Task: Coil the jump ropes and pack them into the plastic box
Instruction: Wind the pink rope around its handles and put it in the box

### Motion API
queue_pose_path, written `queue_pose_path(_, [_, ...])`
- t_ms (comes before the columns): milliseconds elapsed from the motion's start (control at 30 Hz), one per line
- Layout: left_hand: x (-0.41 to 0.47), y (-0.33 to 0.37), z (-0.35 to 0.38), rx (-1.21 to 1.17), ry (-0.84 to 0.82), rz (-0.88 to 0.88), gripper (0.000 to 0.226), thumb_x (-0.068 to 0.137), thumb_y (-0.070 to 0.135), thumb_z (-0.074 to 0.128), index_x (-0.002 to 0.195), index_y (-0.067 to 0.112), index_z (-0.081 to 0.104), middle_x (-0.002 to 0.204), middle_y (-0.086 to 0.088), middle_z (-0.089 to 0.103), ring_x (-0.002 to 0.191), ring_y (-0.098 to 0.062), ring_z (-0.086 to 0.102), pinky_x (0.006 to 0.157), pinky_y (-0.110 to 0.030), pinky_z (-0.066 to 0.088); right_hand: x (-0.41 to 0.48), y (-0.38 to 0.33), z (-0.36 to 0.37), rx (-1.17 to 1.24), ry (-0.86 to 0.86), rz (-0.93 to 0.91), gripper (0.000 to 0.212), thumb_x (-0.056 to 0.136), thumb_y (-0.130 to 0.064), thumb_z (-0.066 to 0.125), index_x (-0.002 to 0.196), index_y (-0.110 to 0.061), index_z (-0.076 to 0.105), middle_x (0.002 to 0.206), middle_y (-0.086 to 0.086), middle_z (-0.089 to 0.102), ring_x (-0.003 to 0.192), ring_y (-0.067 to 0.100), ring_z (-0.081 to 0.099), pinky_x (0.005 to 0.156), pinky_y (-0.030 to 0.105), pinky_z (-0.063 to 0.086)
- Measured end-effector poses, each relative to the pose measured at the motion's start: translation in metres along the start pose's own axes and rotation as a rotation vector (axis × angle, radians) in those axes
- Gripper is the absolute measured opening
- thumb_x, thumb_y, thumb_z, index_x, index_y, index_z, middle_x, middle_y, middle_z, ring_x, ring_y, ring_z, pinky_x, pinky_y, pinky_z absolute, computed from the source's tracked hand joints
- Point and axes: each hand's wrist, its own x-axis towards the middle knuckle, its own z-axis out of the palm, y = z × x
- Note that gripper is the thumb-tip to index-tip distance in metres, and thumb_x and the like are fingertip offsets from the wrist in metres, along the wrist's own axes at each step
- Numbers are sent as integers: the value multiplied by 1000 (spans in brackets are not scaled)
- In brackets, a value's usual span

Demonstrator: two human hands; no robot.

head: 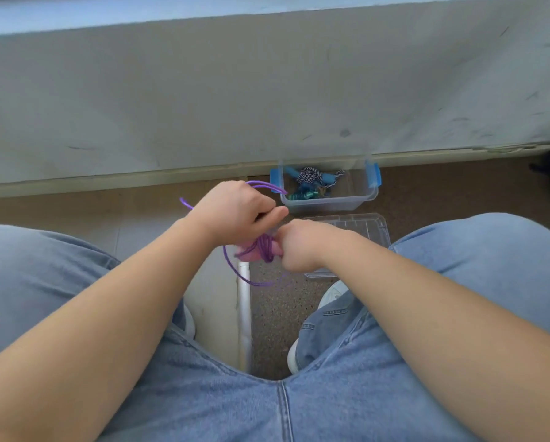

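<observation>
A purple jump rope (pixel 265 247) with pink handles is bunched between my two hands above my knees. My left hand (pixel 235 209) grips rope strands, and loops stick out past its knuckles toward the box. My right hand (pixel 300 244) pinches the wound bundle around the pink handles. One purple loop hangs down below the hands. The clear plastic box (pixel 356 199) with blue latches stands on the floor by the wall. Inside it lies a coiled blue-and-white striped rope (pixel 311 176) and some green pieces.
The box's clear lid (pixel 369 225) lies flat on the floor just in front of the box, partly under my right hand. A white pipe (pixel 244 311) runs along the floor between my feet. A grey wall rises behind the box. A dark object sits at far right.
</observation>
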Motion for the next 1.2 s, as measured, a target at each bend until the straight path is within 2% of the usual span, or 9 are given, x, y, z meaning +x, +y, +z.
queue_pose_path(167, [-4,-6,5,-574,-312,-510,64,100,55,41,50,14,44,47,2,40,48,-15,33,56,-35,36,-7,-2,-2,161,29,-220,12,87,-19,59,78,-14,65,75,5,64,66,21,58,55,29,39])
queue_pose_path(333, [-2,-16,8,-1023,-242,-777,60,89,64,46,51,17,44,50,3,42,47,-15,39,61,-31,37,-12,-5,-9,624,73,-245,17,86,-11,65,71,-19,64,65,-6,56,59,8,50,61,26,41])
queue_pose_path(400, [-4,-16,14,-1004,-220,-897,39,96,39,61,62,25,48,58,10,49,47,-5,47,62,-29,41,-8,-4,-11,750,153,-207,12,83,-11,65,72,-17,67,66,-4,56,61,11,49,63,29,42])
queue_pose_path(467, [-8,-14,20,-826,-184,-788,30,90,11,58,65,25,48,65,7,49,56,-9,44,61,-29,38,-4,-2,-13,861,275,-114,20,79,-17,65,60,-23,61,58,-8,49,56,10,42,59,28,36])
queue_pose_path(567, [-9,-12,19,-658,-196,-753,14,72,23,42,61,17,48,60,1,48,58,-18,39,55,-29,33,3,0,-14,895,419,25,33,80,-17,67,52,-22,50,54,-8,43,55,13,37,55,29,29])
queue_pose_path(667, [-8,-10,21,-613,-227,-706,36,98,32,37,80,13,63,70,0,62,68,-22,55,66,-32,43,12,-1,-13,970,557,185,19,80,-20,69,62,-19,63,62,-2,55,63,18,49,61,29,35])
queue_pose_path(833, [-24,-7,36,-333,-479,-507,6,96,30,52,97,25,55,77,7,66,76,-21,64,68,-30,44,14,25,-23,757,698,404,16,86,-20,62,93,-12,74,87,12,67,88,35,59,72,32,42])
queue_pose_path(1033, [-21,-1,31,-132,-357,-285,27,100,41,47,90,20,60,65,3,54,63,-24,50,56,-31,32,18,44,-10,258,295,645,31,88,-23,60,118,-13,61,113,12,64,106,34,64,78,36,48])
queue_pose_path(1200, [-10,-7,18,52,-102,23,12,79,35,57,77,27,66,62,8,61,55,-19,56,62,-31,37,25,12,15,44,-6,309,25,90,-20,58,113,-13,63,92,4,60,82,25,60,72,34,49])
